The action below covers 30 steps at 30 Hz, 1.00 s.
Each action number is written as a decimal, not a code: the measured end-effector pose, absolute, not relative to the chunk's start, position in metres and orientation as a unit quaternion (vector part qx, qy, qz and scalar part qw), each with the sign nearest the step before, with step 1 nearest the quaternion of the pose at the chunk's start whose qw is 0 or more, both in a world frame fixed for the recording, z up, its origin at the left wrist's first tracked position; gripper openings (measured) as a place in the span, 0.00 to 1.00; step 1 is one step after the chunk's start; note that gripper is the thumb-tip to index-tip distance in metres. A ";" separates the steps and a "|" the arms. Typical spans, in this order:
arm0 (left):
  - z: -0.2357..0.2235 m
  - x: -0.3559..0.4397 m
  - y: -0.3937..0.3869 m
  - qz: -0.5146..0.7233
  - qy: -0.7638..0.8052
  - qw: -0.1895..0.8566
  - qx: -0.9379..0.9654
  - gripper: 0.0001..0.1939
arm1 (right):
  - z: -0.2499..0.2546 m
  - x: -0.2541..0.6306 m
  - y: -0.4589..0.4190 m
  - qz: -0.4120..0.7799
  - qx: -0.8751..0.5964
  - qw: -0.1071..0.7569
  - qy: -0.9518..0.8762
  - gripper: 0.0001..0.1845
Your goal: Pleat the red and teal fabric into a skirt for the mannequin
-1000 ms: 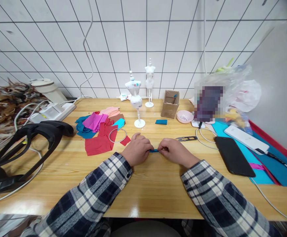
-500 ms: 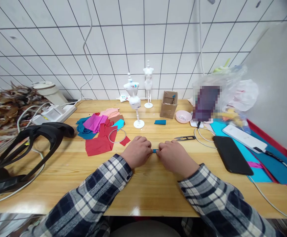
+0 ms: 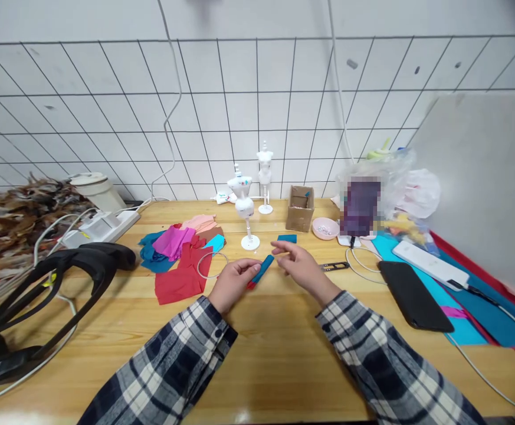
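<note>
The hold on the blue strip (image 3: 263, 268) is now left to one side: it is pinched between the thumb and fingers of the left hand (image 3: 236, 280), while the right hand (image 3: 299, 267) is loosely opened, its fingers partly extended just beside the strip's upper end. Whether that end is touched by a fingertip cannot be told. For the handling of the cloth, this is judged to mean that the strip is steadied from the left alone and that the right hand is left free to work on it.

Compared with the earlier pictures, in which the strip is gripped from both sides and mostly covered by the hands, far more of its length is now exposed. It is slanted, its upper end turned away from the body, above the wooden table (image 3: 266, 348). At its lower end a bit of red cloth (image 3: 251, 285) is shown; whether it is joined to the strip or merely held with it cannot be made out. The small red scrap seen earlier beside the metal ring (image 3: 198, 267) is no longer seen there. The flat blue piece (image 3: 287, 238) and the black snips (image 3: 334, 267) are left lying where they were, and the view is tilted higher, with more wall shown
</note>
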State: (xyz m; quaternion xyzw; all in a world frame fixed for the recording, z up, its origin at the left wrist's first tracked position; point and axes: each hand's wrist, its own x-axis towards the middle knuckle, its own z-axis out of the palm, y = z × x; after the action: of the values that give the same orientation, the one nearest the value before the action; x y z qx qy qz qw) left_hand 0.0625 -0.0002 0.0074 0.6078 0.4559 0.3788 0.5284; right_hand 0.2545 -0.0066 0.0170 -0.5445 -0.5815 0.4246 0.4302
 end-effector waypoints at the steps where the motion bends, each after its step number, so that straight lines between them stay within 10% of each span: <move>1: 0.008 0.062 0.000 0.380 0.454 0.555 0.584 0.19 | 0.013 0.248 -0.008 0.465 -0.522 0.437 -0.566 0.22; 10: -0.002 0.067 -0.002 0.366 0.447 0.569 0.585 0.23 | -0.010 0.241 -0.019 0.485 -0.501 0.460 -0.550 0.18; 18: 0.005 0.064 -0.008 0.398 0.471 0.301 0.727 0.14 | -0.005 0.238 -0.019 0.315 -0.529 0.460 -0.640 0.08; 30: -0.001 0.060 0.001 0.421 0.452 0.443 0.650 0.19 | -0.011 0.240 -0.021 0.504 -0.483 0.495 -0.518 0.18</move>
State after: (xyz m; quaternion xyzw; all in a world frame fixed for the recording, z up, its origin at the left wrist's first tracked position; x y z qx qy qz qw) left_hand 0.0605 0.0015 -0.0011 0.6498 0.4523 0.4209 0.4427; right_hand 0.2403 -0.0212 -0.0114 -0.4831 -0.5179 0.5038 0.4947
